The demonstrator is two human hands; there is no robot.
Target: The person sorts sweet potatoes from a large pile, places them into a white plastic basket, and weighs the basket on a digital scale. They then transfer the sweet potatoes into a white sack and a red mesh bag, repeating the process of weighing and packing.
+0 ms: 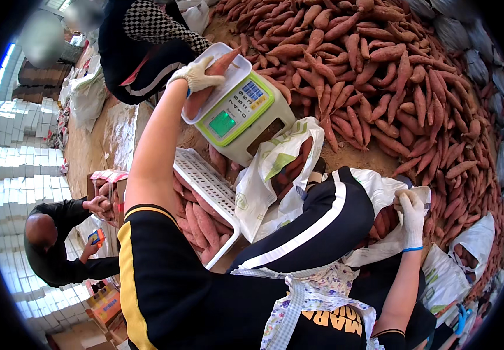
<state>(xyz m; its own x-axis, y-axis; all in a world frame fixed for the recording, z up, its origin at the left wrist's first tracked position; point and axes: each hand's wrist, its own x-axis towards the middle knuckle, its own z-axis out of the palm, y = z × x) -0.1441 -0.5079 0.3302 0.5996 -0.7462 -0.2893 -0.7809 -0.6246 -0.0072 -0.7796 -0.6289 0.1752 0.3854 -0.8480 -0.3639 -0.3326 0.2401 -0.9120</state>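
My left hand [197,75], in a white knit glove, lies across a long sweet potato [223,63] in the white tray [244,65] of a digital scale. Its fingers curl around the root's middle. The scale [252,118] has a green-lit display and a keypad. My right hand [410,214], gloved too, grips the rim of a white woven bag [372,186] with sweet potatoes [383,223] in it. Between my arms, a second white bag [256,197] stands partly filled beside a white plastic crate [230,214] of sweet potatoes.
A large heap of sweet potatoes [365,74] spreads beyond the scale. At left, a person [55,245] holds an orange device [97,237] beside an open carton [99,186]. Another person's legs [147,65] are near the scale. More bags [446,275] stand at right.
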